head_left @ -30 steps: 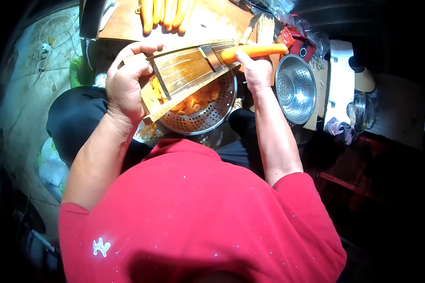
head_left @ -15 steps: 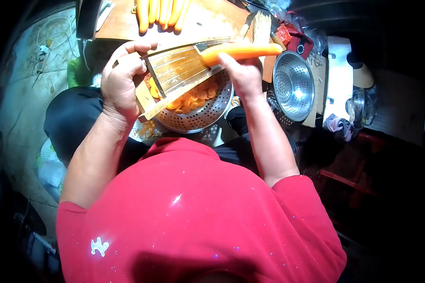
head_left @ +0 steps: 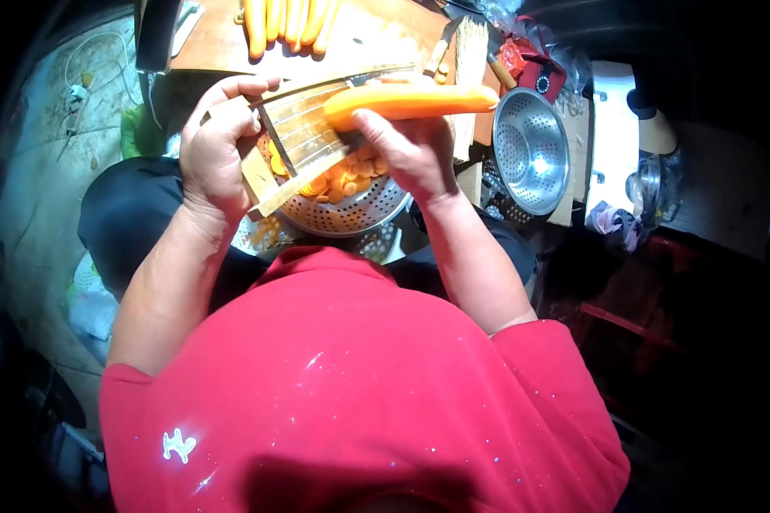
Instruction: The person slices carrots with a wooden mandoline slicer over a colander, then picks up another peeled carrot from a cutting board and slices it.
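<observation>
My left hand is closed round the near-left end of a wooden mandoline slicer, which is tilted over a metal colander. In my right hand is a long peeled carrot, its left end lying against the slicer's board and its tip pointing right. My right thumb presses on the carrot's side; the other fingers are mostly hidden beneath it. Under the slicer, round carrot slices lie in the perforated colander. Part of the slicer's blade area is covered by the carrot.
Several whole carrots lie on an orange-brown board at the top. To the right stand a second colander, a straw brush and a red item. A green bag is at the left.
My right hand has slid the carrot leftward along the slicer, toward my left hand. My left hand and the slicer have hardly moved.
</observation>
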Demonstrator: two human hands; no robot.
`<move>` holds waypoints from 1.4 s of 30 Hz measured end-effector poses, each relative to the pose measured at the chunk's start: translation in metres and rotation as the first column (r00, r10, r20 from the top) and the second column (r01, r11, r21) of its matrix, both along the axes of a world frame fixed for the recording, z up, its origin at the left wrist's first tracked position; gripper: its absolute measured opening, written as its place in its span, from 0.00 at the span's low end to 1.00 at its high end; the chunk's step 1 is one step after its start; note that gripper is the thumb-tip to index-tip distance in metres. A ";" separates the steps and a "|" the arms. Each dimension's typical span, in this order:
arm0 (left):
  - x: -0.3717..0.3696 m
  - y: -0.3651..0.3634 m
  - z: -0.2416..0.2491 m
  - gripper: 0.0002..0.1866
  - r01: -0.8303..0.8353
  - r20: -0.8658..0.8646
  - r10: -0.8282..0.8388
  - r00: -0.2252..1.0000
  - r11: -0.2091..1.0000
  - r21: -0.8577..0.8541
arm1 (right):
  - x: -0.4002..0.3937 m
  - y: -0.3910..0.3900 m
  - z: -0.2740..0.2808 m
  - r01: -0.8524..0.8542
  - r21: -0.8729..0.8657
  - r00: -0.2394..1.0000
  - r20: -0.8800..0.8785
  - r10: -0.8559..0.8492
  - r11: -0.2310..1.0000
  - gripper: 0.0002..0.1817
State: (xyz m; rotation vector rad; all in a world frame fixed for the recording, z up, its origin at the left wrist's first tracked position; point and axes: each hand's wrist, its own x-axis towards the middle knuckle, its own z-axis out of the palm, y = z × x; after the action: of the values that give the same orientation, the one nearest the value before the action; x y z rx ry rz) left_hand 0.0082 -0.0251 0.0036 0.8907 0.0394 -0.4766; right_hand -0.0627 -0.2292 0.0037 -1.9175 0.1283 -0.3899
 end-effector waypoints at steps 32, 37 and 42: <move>0.004 0.011 -0.002 0.20 -0.029 0.005 0.029 1.000 0.998 -0.059 | 0.012 -0.026 -0.032 0.191 0.187 0.963 -0.226 -0.147 0.964 0.18; 0.002 0.023 0.001 0.19 -0.092 -0.003 0.092 0.996 0.993 -0.074 | 0.013 0.019 -0.010 -0.028 -0.177 0.998 0.054 0.038 0.984 0.17; -0.003 0.028 -0.003 0.19 -0.106 0.017 0.107 0.994 0.994 -0.021 | 0.025 -0.033 -0.052 0.297 0.077 0.922 -0.282 -0.265 0.952 0.17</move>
State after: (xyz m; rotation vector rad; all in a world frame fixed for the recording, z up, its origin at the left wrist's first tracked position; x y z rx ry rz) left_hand 0.0057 0.0030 0.0008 0.8687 0.0649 -0.3685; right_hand -0.0377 -0.2622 -0.0485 -1.8286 0.6009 -0.3020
